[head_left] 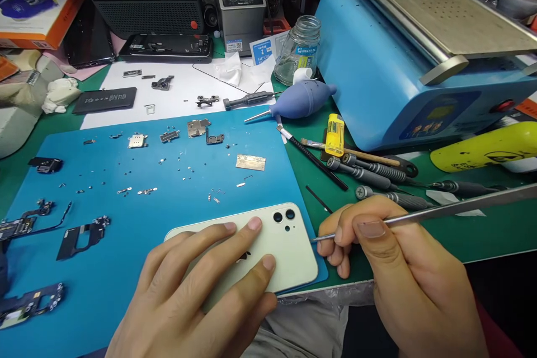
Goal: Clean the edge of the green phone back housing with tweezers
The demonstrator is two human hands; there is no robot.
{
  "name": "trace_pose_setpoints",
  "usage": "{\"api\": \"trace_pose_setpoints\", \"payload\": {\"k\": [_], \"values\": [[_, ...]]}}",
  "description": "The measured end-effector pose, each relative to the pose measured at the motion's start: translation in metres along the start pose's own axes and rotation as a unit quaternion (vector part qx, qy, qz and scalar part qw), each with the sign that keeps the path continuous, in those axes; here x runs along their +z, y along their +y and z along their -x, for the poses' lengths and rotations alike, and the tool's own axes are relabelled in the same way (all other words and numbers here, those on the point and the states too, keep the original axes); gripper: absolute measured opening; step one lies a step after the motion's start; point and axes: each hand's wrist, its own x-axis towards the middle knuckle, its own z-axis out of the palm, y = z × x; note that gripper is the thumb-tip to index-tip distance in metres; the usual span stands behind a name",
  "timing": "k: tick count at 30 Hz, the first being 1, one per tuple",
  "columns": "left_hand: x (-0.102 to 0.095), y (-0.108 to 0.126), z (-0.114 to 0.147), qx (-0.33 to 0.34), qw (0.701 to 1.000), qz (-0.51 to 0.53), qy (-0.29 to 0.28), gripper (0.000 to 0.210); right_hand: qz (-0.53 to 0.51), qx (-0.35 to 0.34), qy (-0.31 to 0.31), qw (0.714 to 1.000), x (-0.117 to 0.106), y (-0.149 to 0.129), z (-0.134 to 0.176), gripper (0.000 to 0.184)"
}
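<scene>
Left hand (188,291): laid flat, fingers spread, pressing on a pale green phone (268,246) that lies back-up at the near edge of the blue mat (126,246); its two camera lenses face up at the corner nearest the right hand. Right hand (403,274): closed in a pinch on a long metal tool (440,211), whose thin tip reaches the phone's right edge near the camera corner. On the mat beyond the phone: scattered small screws (184,170), several metal shield plates (197,127), a gold-coloured plate (250,162). At the mat's left edge: dark cable parts and boards (81,235). Behind the mat, on white paper (180,86): a black battery (104,100), a camera part (162,83), a dark screwdriver (247,100). Further back: an opened phone frame (168,46). Right of the mat, on the green surface (482,229): a blue rubber blower (304,99), a glass jar (298,50), a yellow lighter (334,134), a brush (352,152), a row of grey screwdrivers (369,173), a yellow bottle (486,148). Large blue machine (377,67) with a metal top plate stands at the far right.
</scene>
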Motion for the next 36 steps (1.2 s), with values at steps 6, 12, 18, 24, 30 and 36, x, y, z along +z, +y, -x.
{"api": "trace_pose_setpoints", "payload": {"k": [6, 12, 18, 24, 30, 36], "values": [[0.0004, 0.0004, -0.0003, 0.0, 1.0, 0.002, 0.001, 0.031, 0.001, -0.002, -0.003, 1.0, 0.0004, -0.0001, -0.0014, 0.035], [-0.0009, 0.0012, -0.0016, 0.002, 1.0, -0.007, -0.003, 0.032, 0.001, 0.002, -0.003, 1.0, 0.0029, -0.0013, -0.0039, 0.037], [-0.0005, 0.0004, -0.0007, 0.003, 1.0, -0.008, -0.001, 0.032, 0.0, 0.016, -0.003, 1.0, 0.0015, -0.0025, -0.0047, 0.041], [0.0003, 0.0002, 0.0008, 0.006, 1.0, -0.006, 0.001, 0.025, 0.009, 0.001, -0.005, 1.0, 0.0018, -0.0026, -0.0041, 0.039], [-0.0004, -0.0011, 0.0006, 0.009, 1.0, -0.008, -0.002, 0.027, 0.015, -0.013, -0.001, 1.0, 0.0018, -0.0018, -0.0038, 0.035], [-0.002, -0.0012, 0.0001, 0.011, 1.0, -0.012, -0.007, 0.027, 0.006, 0.004, -0.007, 1.0, 0.0023, -0.002, -0.0034, 0.036]]}}
